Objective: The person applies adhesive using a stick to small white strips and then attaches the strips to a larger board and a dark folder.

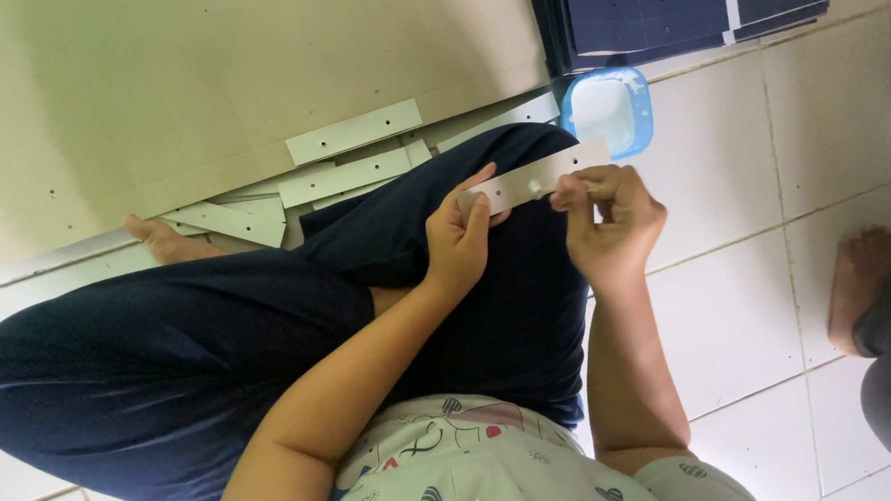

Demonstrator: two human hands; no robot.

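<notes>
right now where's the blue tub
In the head view the blue tub sits on the white tile floor near the top, right of centre, just beyond the strip held in both hands and below a stack of dark sheets.

Bare tile floor (734, 293) right of the hands lies open. Far side is blocked by a glue tub (609, 109); left, loose strips (344, 176) and the knee (448, 201) crowd passage.

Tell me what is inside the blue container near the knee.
The blue container shows a white substance filling it, its surface smeared. Its lower edge is covered by the cardboard strip and the knee.
</notes>
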